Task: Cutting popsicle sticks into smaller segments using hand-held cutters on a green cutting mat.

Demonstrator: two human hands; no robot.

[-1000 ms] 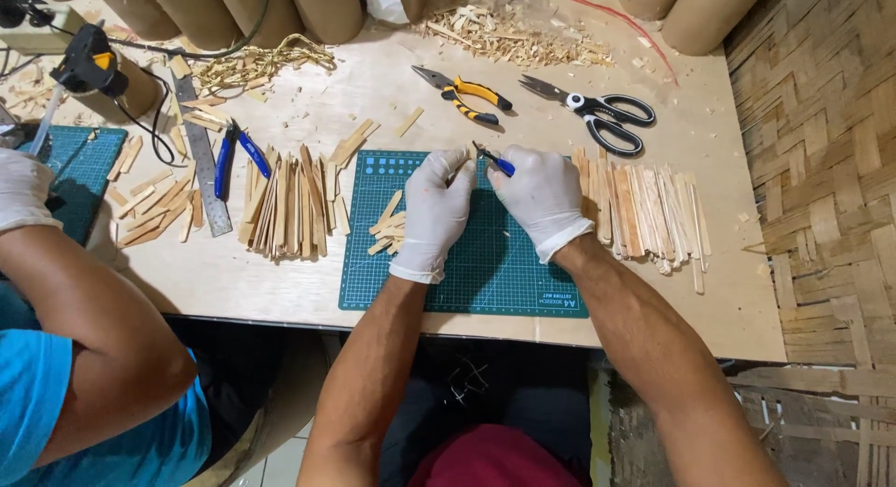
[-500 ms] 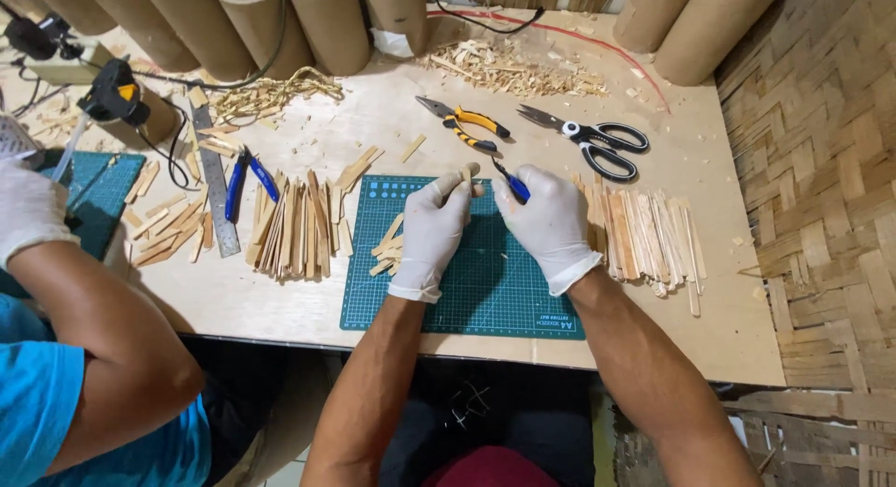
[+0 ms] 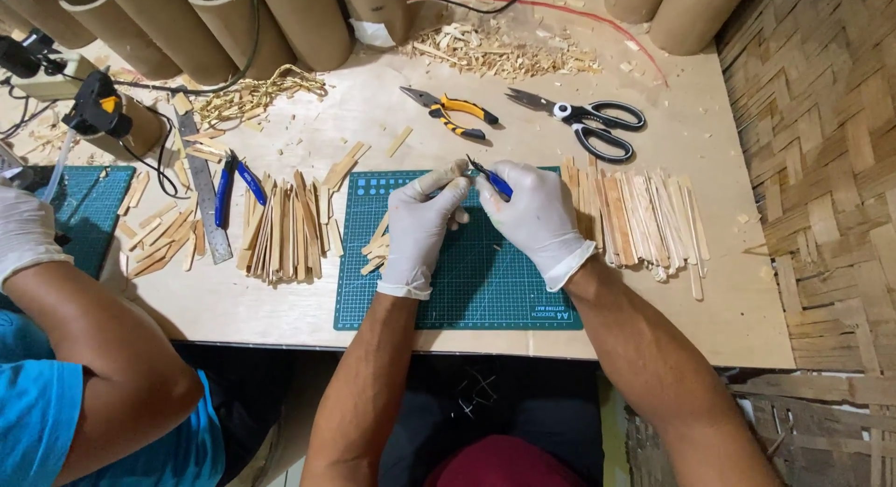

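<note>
Both my hands wear white gloves and meet over the green cutting mat point(image 3: 485, 291). My left hand point(image 3: 422, 227) pinches a short bamboo strip point(image 3: 454, 170) at the mat's far edge. My right hand point(image 3: 536, 218) grips blue-handled pliers point(image 3: 491, 178), whose tip touches that strip. A small heap of short cut pieces point(image 3: 376, 250) lies on the mat left of my left hand. A row of long bamboo strips point(image 3: 644, 218) lies just right of my right hand.
Orange-handled pliers point(image 3: 450, 112) and black scissors point(image 3: 586, 120) lie beyond the mat. A bundle of strips point(image 3: 284, 231), blue pliers point(image 3: 233, 183) and a metal ruler point(image 3: 203, 190) lie to the left. A co-worker's gloved hand point(image 3: 26, 233) rests at far left. Cardboard tubes point(image 3: 233, 25) stand behind.
The camera view has shifted slightly, so the table sits lower in the picture. My hands stay together on the strip and pliers, with little change in grip.
</note>
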